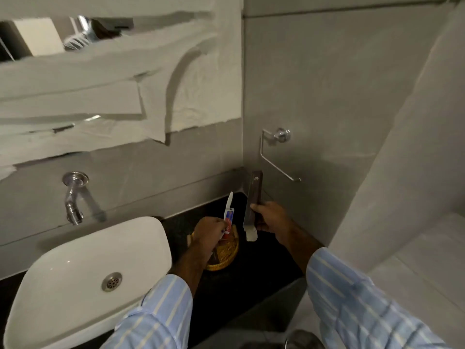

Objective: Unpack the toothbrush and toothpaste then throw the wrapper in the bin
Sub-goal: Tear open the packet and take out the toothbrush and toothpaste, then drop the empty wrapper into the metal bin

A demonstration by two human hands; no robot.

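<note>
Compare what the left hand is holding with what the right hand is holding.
The left hand grips a white toothbrush and a small red-and-white toothpaste tube; the right hand grips a long dark box. The box is longer, wider and open at its lower end. Both point upward, above the black counter.

A white toothbrush (229, 202) and small red-and-blue toothpaste tube (228, 220) stand upright together above one fist, beside a dark, open-ended wrapper box (253, 197) rising tilted from the other.

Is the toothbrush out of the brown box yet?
Out. The left hand holds the toothbrush and toothpaste over the basket; the box, end flap open, is in the right hand.
</note>
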